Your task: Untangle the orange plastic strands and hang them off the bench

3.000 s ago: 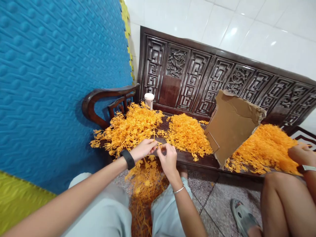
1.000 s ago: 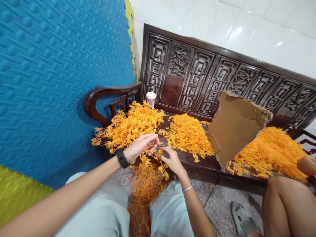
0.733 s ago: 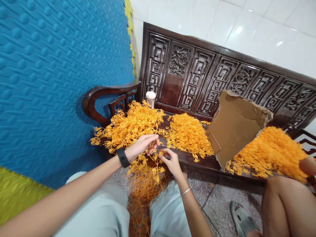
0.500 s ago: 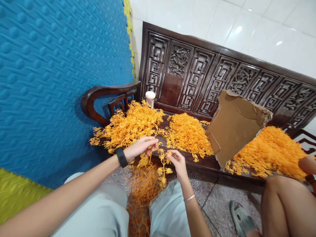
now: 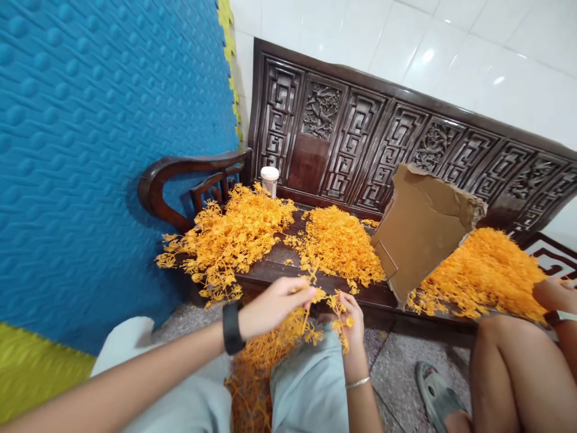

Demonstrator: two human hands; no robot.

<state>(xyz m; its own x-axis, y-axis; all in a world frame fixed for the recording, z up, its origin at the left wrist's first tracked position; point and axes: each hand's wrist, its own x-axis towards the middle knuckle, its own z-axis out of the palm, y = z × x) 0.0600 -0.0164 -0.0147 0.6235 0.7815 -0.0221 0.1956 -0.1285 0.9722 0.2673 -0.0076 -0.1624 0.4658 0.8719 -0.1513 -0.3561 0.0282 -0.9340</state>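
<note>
As my left hand [image 5: 273, 310] and right hand [image 5: 356, 325] are shifting rightward from the leftmost heap [image 5: 246, 225], I am pinching orange sprigs [image 5: 337, 308] in both hands' fingers by the bench [image 5: 270, 267], working clear of that heap.

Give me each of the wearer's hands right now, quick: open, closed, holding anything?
Left hand: closed, fingers pinching an orange sprig.
Right hand: closed, fingers curled round a second orange sprig.

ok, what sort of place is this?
Likely a home, perhaps its living room: a carved dark-wood bench, blue textured foam matting and glossy white tiles suggest it.
</note>
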